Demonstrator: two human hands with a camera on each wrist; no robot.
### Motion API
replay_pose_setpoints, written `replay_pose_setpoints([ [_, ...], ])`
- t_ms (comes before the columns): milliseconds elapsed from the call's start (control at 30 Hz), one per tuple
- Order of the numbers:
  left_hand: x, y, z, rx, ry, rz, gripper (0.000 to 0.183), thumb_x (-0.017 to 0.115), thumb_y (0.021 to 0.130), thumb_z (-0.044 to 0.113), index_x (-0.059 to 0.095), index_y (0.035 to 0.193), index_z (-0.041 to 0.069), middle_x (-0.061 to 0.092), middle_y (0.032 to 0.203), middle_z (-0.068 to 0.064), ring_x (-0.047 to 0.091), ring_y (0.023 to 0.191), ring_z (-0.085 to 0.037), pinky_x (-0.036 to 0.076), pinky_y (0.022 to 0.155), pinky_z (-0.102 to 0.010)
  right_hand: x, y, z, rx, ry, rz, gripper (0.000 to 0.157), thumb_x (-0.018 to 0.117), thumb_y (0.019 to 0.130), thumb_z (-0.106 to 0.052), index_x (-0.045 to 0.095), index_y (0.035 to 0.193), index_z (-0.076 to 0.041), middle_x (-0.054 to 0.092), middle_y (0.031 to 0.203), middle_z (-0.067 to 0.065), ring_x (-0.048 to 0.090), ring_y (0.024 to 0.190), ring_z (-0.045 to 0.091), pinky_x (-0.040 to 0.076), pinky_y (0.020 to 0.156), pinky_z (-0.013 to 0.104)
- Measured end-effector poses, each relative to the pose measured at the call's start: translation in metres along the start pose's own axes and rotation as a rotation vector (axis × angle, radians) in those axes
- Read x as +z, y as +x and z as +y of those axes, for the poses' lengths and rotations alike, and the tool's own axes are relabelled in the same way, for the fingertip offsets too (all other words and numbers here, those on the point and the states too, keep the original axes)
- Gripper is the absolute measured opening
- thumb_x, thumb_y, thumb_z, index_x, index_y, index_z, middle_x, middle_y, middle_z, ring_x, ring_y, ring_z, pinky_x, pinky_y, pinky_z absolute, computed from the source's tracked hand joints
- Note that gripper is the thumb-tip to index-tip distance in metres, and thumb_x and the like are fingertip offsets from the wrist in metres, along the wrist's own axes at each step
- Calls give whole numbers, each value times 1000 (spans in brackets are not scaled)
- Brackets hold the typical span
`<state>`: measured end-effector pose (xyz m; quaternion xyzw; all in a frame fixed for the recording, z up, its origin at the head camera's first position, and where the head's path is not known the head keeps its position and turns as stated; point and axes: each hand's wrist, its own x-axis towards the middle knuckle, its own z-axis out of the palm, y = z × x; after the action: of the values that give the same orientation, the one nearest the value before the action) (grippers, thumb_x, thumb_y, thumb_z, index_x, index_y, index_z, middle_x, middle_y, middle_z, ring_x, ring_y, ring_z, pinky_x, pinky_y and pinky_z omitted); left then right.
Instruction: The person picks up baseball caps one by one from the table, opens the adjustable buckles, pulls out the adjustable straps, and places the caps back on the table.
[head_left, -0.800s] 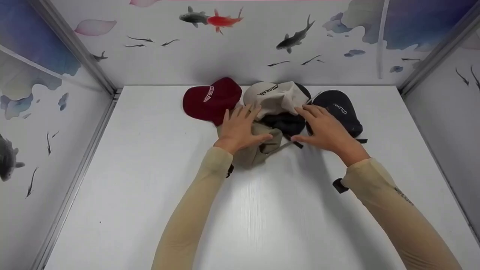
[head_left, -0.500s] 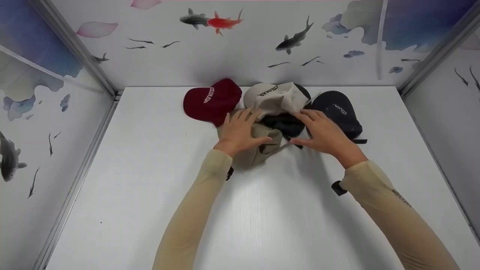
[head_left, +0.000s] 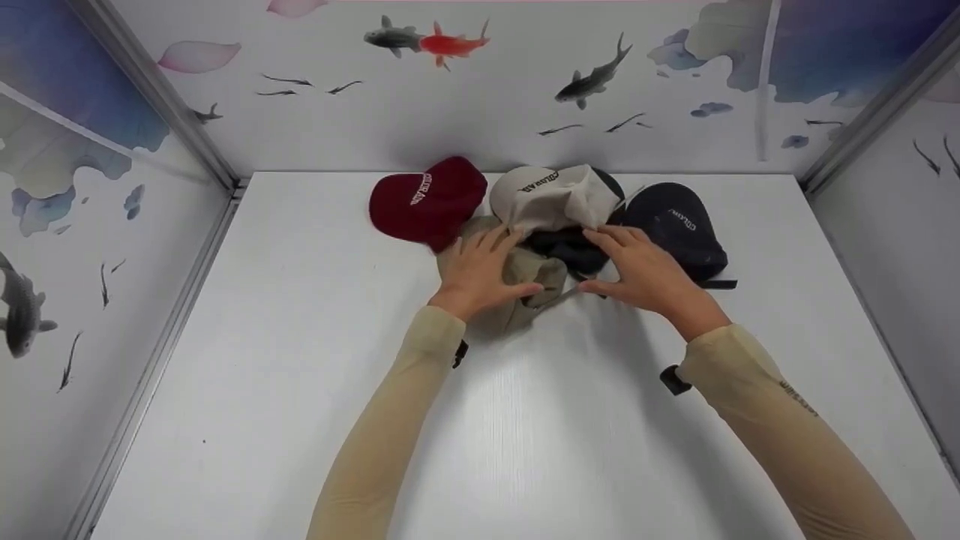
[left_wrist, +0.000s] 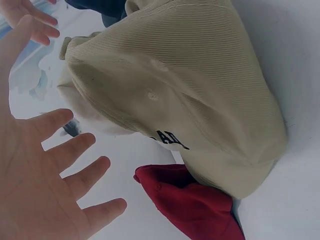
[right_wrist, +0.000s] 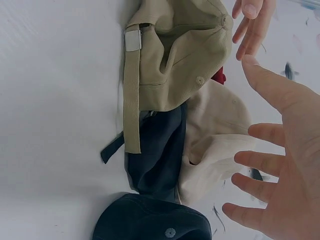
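White tabletop [head_left: 262, 360] holds caps [head_left: 544, 199] before a fish-patterned wall [head_left: 450, 112].

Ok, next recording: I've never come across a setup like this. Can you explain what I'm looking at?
There is no machine here, just a person's bare left hand and right hand. The wide view comes from a camera on the head, looking forward and down. The two closer views come from cameras on the wrists, one per hand.

On the white table are five caps: a red cap at far left, a cream cap at the back, a khaki cap nearest the person, a partly covered dark cap between those two, and a navy cap at right.

Neither hand holds anything: both are spread open over the caps.
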<state>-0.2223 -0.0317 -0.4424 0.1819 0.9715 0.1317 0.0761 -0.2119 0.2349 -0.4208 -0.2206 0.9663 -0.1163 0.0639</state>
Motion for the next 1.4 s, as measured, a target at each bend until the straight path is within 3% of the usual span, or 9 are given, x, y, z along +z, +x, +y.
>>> replay_pose_setpoints([
  [300, 9, -2, -2, 7, -97, -29, 99, 59, 83, 75, 21, 160, 27, 19, 167, -4, 21, 153, -30, 15, 124, -59, 4, 0, -3, -11, -3, -4, 81, 66, 91, -54, 34, 156, -19, 33, 160, 16, 29, 147, 41, 39, 109, 64],
  [533, 15, -2, -5, 9, -131, -47, 101, 60, 82, 75, 21, 160, 25, 19, 167, -5, 23, 152, -36, 23, 122, -59, 6, 1, -5, -22, 10, 2, 76, 67, 92, -51, 37, 155, -21, 41, 155, 18, 36, 143, 41, 42, 105, 63],
  [967, 21, -2, -9, 27, -142, -35, 102, 67, 82, 69, 20, 160, 22, 21, 167, -7, 24, 152, -33, 27, 121, -56, 11, 1, -5, -26, 14, 9, 73, 68, 92, -48, 39, 153, -21, 49, 147, 21, 47, 134, 44, 47, 100, 61],
  [1400, 28, -4, -10, -17, -221, -66, 101, 73, 86, 52, 11, 161, 23, 13, 169, -7, 19, 155, -30, 28, 123, -49, 13, 0, -5, -29, 31, -7, 72, 68, 93, -45, 39, 153, -19, 50, 145, 23, 48, 133, 45, 46, 102, 60],
])
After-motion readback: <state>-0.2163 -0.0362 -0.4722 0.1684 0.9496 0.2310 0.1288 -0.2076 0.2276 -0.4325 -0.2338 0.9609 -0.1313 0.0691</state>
